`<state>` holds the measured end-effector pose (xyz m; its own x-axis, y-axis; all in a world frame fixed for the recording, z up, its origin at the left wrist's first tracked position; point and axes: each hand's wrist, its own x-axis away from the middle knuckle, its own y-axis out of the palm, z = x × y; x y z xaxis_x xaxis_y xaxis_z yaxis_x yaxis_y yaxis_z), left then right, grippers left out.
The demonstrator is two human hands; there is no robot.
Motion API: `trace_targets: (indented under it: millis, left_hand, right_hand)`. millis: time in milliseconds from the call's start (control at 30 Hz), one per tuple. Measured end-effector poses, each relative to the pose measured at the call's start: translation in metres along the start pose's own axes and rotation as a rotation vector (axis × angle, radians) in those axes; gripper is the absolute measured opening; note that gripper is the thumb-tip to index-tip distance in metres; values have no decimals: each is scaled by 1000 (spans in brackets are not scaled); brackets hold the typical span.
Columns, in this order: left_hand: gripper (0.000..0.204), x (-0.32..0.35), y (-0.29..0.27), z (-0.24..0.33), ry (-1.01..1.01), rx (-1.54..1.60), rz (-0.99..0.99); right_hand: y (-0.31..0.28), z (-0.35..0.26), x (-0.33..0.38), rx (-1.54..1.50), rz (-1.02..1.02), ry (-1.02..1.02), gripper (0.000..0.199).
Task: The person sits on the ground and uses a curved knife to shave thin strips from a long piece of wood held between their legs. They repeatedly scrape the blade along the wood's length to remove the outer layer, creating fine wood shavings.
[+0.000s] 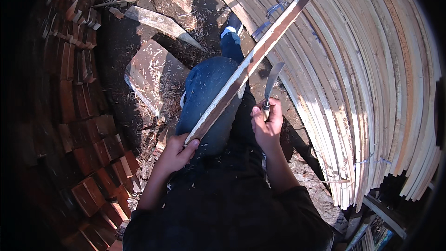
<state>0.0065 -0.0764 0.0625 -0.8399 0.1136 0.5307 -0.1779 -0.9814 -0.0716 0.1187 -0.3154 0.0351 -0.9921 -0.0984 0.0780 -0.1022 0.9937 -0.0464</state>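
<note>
My left hand (178,152) grips the near end of a long wooden slat (260,51) with brown bark along one side. The slat runs from my lap up to the top right, across my blue-trousered leg (206,97). My right hand (268,123) is closed on the handle of a curved-bladed knife (273,80). The blade points up, just right of the slat and close to its edge.
A large stack of pale peeled slats (371,74) tied with blue string fills the right side. A red brick wall (83,125) curves along the left. Wood shavings, a flat board (151,72) and offcuts lie on the dark ground ahead.
</note>
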Motion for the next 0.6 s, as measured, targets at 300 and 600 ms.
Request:
trace_targets:
  millis: [300, 600]
  left_hand:
    - [36, 30, 10, -20, -135, 286, 61]
    - [35, 21, 18, -13, -128, 255, 101]
  right_hand:
    - [3, -19, -3, 505, -210, -370, 18]
    - [15, -13, 8, 624, -278, -411, 21]
